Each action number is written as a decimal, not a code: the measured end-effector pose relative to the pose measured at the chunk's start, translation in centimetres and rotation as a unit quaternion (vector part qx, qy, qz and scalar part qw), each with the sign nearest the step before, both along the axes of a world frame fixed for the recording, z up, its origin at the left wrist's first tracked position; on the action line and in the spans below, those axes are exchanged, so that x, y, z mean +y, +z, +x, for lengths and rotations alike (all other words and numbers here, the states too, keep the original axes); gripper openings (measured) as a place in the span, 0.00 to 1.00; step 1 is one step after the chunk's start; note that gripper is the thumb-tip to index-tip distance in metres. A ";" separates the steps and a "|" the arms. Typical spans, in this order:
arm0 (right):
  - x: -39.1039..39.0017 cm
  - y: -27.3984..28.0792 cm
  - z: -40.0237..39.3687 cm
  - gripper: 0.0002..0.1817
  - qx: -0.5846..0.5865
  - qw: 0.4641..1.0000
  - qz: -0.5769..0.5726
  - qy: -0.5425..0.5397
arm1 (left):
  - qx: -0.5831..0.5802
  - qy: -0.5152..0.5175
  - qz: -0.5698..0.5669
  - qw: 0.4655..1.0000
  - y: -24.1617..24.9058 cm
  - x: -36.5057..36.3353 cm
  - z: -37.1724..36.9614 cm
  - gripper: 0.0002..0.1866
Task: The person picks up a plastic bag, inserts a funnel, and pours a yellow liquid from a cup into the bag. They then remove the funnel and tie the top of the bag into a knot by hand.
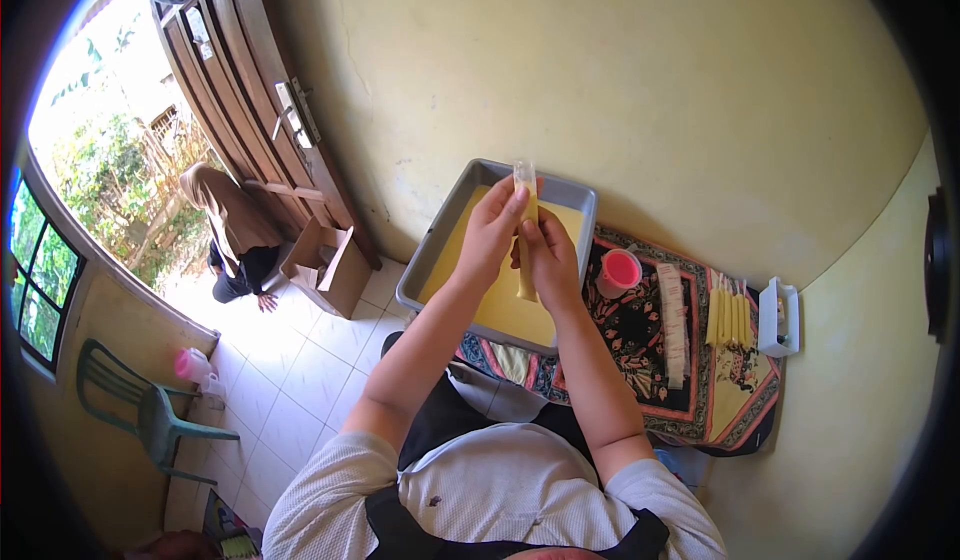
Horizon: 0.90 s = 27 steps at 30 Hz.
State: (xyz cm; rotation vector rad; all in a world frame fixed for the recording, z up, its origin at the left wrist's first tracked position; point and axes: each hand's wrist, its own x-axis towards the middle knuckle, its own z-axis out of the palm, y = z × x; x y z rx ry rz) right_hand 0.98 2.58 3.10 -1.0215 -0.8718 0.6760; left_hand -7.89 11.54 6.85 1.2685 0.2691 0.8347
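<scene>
Both hands hold a narrow clear plastic tube bag (526,285) upright, filled with pale yellow liquid below its clear top. My left hand (494,228) pinches it near the upper end. Lower down, my right hand (550,257) has its fingers closed around the bag. Beneath them is a grey rectangular tub (590,205) containing yellow liquid (490,305). To the right stands a pink cup (619,273) with a pale rim. Beyond it lie a long strip of whitish packets (672,325) and several filled yellow tube bags (728,317) side by side.
A patterned cloth (640,310) covers the low table beside the wall. On its right end is a small white box (778,317). At left are an open wooden door (265,90), a cardboard box (335,270), a seated person (235,225) and a green chair (165,420).
</scene>
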 end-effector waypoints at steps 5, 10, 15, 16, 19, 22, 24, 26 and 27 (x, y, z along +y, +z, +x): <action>-0.5 0.6 0.6 0.18 -0.087 0.996 -0.015 -0.031 | 0.018 -0.029 0.036 0.999 -2.5 0.1 0.6 0.24; -1.1 1.6 1.0 0.17 -0.148 0.985 -0.076 -0.053 | -0.019 -0.028 0.008 0.999 -3.1 -0.1 1.4 0.23; -1.1 2.0 1.9 0.15 -0.243 0.953 -0.150 -0.097 | -0.002 -0.030 -0.043 0.999 -3.9 -0.8 1.8 0.23; -1.1 1.9 2.0 0.15 -0.253 0.950 -0.149 -0.104 | 0.001 -0.031 -0.048 0.998 -4.1 -0.9 1.9 0.23; -0.9 1.2 2.2 0.15 -0.279 0.942 -0.139 -0.121 | -0.034 -0.034 -0.041 0.998 -5.3 -0.7 2.3 0.25; -0.8 0.8 2.1 0.16 -0.284 0.942 -0.123 -0.128 | -0.031 -0.037 -0.042 0.998 -5.6 -0.6 2.3 0.24; -1.0 1.0 1.9 0.16 -0.274 0.944 -0.130 -0.127 | -0.030 -0.033 -0.047 0.998 -5.8 -0.6 2.5 0.23; -1.0 0.5 2.1 0.16 -0.275 0.944 -0.134 -0.124 | -0.026 -0.031 -0.048 0.998 -6.1 -0.6 2.5 0.23; -1.0 0.4 2.2 0.16 -0.274 0.944 -0.136 -0.122 | -0.022 -0.031 -0.047 0.998 -6.1 -0.7 2.5 0.23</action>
